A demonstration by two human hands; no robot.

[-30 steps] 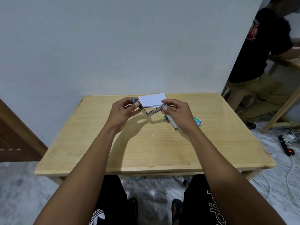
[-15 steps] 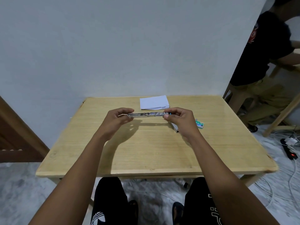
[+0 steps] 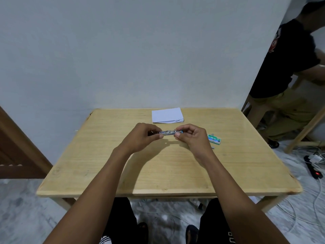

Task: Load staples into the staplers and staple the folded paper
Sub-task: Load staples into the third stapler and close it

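A small silver and blue stapler (image 3: 169, 132) is held level above the middle of the wooden table (image 3: 105, 155). My left hand (image 3: 140, 138) pinches its left end and my right hand (image 3: 190, 138) pinches its right end. The folded white paper (image 3: 167, 115) lies flat at the far edge of the table, beyond both hands. A small green staple box (image 3: 214, 138) rests on the table just right of my right hand. A second stapler seen earlier under my right hand is hidden now.
A grey wall stands right behind the table. A person in a black shirt sits at the far right beside wooden furniture (image 3: 302, 131). A power strip (image 3: 314, 169) and cables lie on the floor to the right. A brown wooden panel (image 3: 15, 152) is at the left.
The stapler went from folded open in a V shape to straightened out flat, then my hands drew closer together along it. The camera view shifted slightly.
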